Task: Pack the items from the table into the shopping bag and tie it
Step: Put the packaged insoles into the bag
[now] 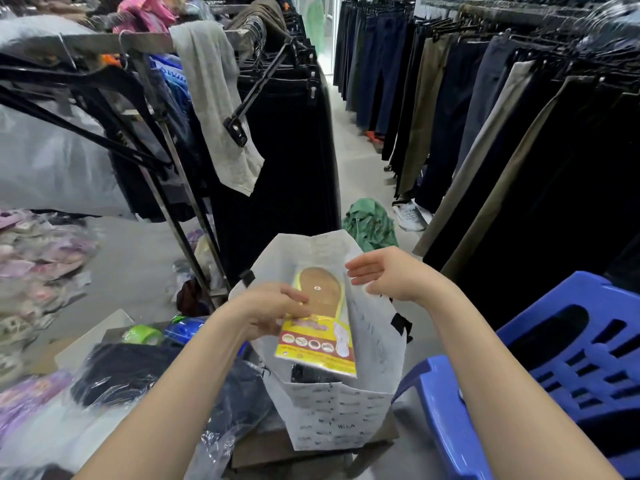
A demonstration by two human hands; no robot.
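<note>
While your left hand (273, 308) pinches the flat yellow-and-red plastic packet of tan insoles (320, 327) by its upper half, fingers curled over its front, you are in the loading step. The packet stands tilted in the mouth of the white soft-sided shopping bag printed with small grey lettering (339, 417). Its lower end is already below the rim, over something dark inside that I cannot make out. Your right hand (388, 275) is flat, fingers straight and together, holding nothing, at the bag's two o'clock rim; I cannot tell whether it touches the rim.

As I judge it, the next move calls for you to let the packet slide down along the bag's wall and loosen the pinch. Then reach to nine o'clock for the next item, with the right hand keeping the soft mouth open. Tying looks a good way off, since goods are left outside the bag.

Counted:
- One bag, showing two black handle pieces (401, 323).
- One insole packet.
- Two dark folded garments in clear plastic wrap (121, 372), side by side on the brown desk (311, 452) at the bag's nine o'clock.
- One lime-green roll of tape (143, 334) at ten o'clock.
- One blue cylindrical container (183, 330) just beside the tape.
- One blue slatted plastic chair (571, 358) at three o'clock
</note>
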